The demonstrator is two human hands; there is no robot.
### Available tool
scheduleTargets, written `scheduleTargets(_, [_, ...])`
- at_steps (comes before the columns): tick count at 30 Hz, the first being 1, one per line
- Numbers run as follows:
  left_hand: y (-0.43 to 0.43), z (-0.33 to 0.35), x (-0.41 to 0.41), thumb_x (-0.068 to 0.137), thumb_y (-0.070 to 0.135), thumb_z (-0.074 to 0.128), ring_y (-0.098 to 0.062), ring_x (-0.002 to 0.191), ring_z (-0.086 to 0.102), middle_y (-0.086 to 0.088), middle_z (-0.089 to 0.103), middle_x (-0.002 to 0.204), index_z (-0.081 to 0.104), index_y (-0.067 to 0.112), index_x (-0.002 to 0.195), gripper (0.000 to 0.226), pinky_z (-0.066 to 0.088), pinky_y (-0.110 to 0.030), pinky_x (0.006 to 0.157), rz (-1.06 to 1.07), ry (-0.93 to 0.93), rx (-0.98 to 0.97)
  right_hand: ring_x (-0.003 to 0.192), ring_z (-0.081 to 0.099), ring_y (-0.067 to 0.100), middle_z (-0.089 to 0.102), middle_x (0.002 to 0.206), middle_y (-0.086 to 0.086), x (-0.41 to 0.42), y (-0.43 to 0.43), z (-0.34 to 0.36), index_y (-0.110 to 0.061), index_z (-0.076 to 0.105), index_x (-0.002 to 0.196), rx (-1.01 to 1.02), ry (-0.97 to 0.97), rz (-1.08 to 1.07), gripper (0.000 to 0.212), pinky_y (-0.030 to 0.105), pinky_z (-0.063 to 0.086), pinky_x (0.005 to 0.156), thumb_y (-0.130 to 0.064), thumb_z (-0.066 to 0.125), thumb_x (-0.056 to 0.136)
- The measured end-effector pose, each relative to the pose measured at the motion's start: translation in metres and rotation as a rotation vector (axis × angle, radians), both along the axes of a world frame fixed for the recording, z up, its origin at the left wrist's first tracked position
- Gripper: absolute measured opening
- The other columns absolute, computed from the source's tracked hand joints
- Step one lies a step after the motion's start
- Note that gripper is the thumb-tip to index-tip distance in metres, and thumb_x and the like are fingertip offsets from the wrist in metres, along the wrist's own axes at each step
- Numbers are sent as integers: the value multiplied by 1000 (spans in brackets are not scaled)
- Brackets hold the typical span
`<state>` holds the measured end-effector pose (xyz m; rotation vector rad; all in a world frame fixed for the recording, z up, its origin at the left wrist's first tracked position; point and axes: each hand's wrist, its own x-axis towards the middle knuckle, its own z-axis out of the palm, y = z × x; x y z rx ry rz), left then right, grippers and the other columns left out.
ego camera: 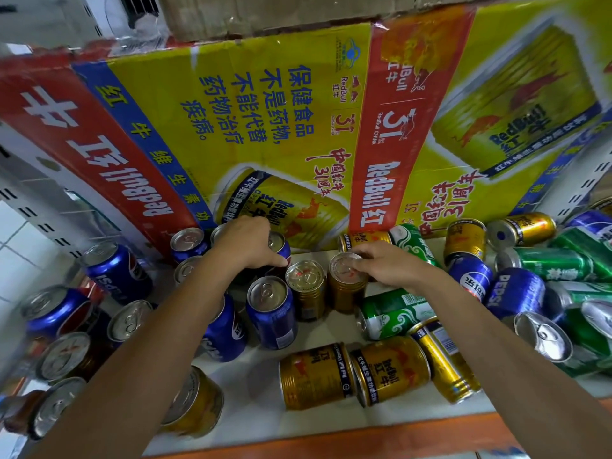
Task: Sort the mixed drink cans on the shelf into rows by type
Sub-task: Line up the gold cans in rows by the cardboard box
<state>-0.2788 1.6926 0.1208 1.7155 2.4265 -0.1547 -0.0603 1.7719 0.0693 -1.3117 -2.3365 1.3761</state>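
Blue Pepsi cans, gold Red Bull cans and green beer cans cover the white shelf (255, 385). My left hand (246, 241) grips an upright blue Pepsi can (280, 245) at the back, among other upright blue cans (187, 241). My right hand (385, 263) holds the top of an upright gold can (346, 286), which stands right beside a second upright gold can (306, 288). Another upright blue can (271, 313) stands just in front. Two gold cans (351, 372) lie on their sides near the front edge.
A large yellow-and-red Red Bull carton (265, 127) forms the back wall. Green cans (392, 314) and blue cans (515, 293) lie tumbled on the right. Several upright blue and dark cans (56, 309) crowd the left. An orange shelf lip (331, 438) runs along the front.
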Motion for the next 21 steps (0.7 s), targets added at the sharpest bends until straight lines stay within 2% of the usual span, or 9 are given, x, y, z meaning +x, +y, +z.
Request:
scheduleTargets(3, [2, 2, 3, 72, 62, 68, -27, 101, 52, -10, 56, 113, 55, 11, 104, 62, 45, -37, 81, -32, 75, -45, 104, 55, 17, 61, 110, -1, 4, 8, 10, -17, 62, 116, 135, -7, -57, 24, 27, 43, 86, -26, 52, 96])
scheduleTargets(5, [4, 5, 10, 77, 62, 63, -30, 115, 44, -13, 50, 123, 54, 10, 114, 65, 40, -38, 91, -69, 123, -42, 111, 53, 22, 58, 119, 3, 8, 18, 13, -14, 60, 120, 270, -106, -89, 26, 31, 43, 92, -21, 50, 96])
scheduleTargets(7, [7, 9, 21, 82, 59, 60, -33, 126, 37, -14, 43, 135, 47, 13, 133, 70, 35, -40, 101, -106, 91, 34, 104, 55, 24, 59, 117, 5, 13, 30, 12, -13, 60, 113, 379, -235, -114, 22, 33, 46, 86, -16, 51, 94])
scheduleTargets(9, [11, 13, 34, 85, 54, 59, -30, 129, 38, -11, 42, 139, 42, 21, 140, 67, 33, -38, 104, -162, 17, 127, 92, 55, 24, 62, 109, 8, 18, 40, 9, -12, 57, 103, 431, -352, -143, 14, 31, 44, 74, -14, 52, 90])
scheduleTargets(11, [15, 16, 48, 86, 50, 60, -26, 126, 42, -8, 48, 135, 46, 22, 137, 60, 36, -36, 100, -226, -43, 186, 99, 55, 28, 59, 109, 11, 19, 44, 8, -11, 54, 111, 445, -444, -123, 25, 33, 46, 76, -13, 55, 86])
scheduleTargets(13, [16, 18, 61, 86, 47, 61, -21, 118, 48, -4, 53, 127, 51, 22, 130, 52, 39, -33, 92, -302, -79, 219, 114, 49, 32, 54, 119, 12, 14, 44, 5, -11, 48, 123, 457, -519, -71, 42, 41, 46, 93, -14, 59, 83])
scheduleTargets(15, [13, 21, 75, 87, 44, 62, -16, 107, 50, 0, 55, 117, 55, 23, 120, 40, 39, -28, 86, -406, -88, 232, 125, 39, 34, 49, 130, 10, 5, 45, 2, -15, 42, 130, 472, -593, -32, 50, 49, 38, 103, -18, 61, 83])
scheduleTargets(18, [0, 23, 91, 87, 39, 63, -11, 96, 53, 6, 58, 102, 59, 23, 105, 24, 42, -27, 78, -544, -140, 240, 129, 29, 36, 46, 134, 7, -2, 45, 3, -18, 37, 134, 476, -688, -14, 51, 52, 33, 101, -20, 59, 87])
scheduleTargets(21, [-23, 19, 99, 87, 37, 64, -4, 83, 54, 12, 60, 91, 59, 24, 97, 17, 46, -24, 73, -631, -184, 178, 132, 25, 36, 40, 138, 5, -4, 43, 3, -18, 33, 137, 529, -747, 0, 63, 52, 33, 101, -21, 65, 83])
